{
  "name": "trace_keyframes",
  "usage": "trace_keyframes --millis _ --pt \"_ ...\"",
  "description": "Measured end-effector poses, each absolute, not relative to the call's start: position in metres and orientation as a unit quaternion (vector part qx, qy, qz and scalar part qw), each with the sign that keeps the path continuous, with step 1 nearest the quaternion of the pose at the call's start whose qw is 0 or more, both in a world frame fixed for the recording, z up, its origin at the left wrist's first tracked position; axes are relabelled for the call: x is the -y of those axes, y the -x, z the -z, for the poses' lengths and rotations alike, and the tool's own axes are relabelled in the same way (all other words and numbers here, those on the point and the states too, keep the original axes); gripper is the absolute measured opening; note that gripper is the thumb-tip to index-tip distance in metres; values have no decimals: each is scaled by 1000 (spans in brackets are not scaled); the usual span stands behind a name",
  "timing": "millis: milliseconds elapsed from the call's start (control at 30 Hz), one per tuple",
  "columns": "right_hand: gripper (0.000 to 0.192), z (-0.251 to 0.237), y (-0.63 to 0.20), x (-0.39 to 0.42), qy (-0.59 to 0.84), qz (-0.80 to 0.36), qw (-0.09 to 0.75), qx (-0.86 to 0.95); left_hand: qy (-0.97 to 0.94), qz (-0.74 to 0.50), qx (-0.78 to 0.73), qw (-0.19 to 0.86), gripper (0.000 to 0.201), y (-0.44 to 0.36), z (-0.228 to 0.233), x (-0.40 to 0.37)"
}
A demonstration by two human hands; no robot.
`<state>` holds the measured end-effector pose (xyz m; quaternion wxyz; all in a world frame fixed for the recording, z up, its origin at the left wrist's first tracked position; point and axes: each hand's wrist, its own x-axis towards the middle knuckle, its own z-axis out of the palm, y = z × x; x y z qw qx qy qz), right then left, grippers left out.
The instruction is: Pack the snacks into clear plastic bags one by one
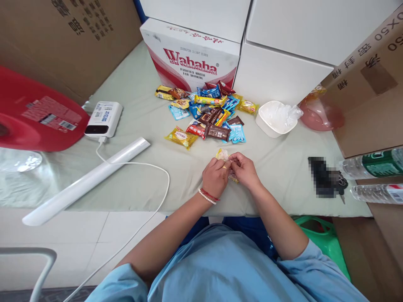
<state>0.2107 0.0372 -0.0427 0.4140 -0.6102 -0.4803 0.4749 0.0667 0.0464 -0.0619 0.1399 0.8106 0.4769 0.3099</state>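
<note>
Lying at nine o'clock from the hands are a red lid (37, 117), a power bank (103, 118) and a white tube (85, 180) on the cloth-covered table (151, 184). Left hand (215, 176) and right hand (244, 170) meet at centre, both pinched on a small yellow wrapper (222, 154). The snack pile (208, 113) sits at twelve o'clock, a white bowl (275, 118) at one, bottles (374, 165) at three.
</note>
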Motion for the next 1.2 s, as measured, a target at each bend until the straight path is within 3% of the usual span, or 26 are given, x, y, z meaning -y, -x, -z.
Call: trace_keyframes --millis 200,333,400,467,667,833,967,1100,1200 --pt "18 38 -207 -40 628 -504 434 405 -750 -349 -517 219 16 -67 72 -45" --pt "20 36 -208 -42 640 -505 420 398 -683 -381 -570 252 42 -65 76 -54" --pt "19 35 -207 -42 645 -499 413 406 -688 -359 -577 254 31 -65 73 -57" --pt "19 34 -206 -40 647 -492 413 410 -711 -328 -574 239 23 -65 66 -57" --pt "21 37 -201 -38 637 -484 430 418 -806 -255 -521 116 31 -70 52 -43" --pt "27 32 -206 -44 628 -510 472 350 -848 -207 -477 100 26 -70 52 -37" --pt "32 25 -214 -52 603 -539 507 298 -863 -190 -460 85 43 -68 55 -23" --pt "24 25 -215 -58 642 -517 429 369 -879 -196 -431 66 47 -71 58 -5" --pt "12 25 -210 -62 674 -408 324 523 -883 -219 -408 82 46 -65 56 -1"
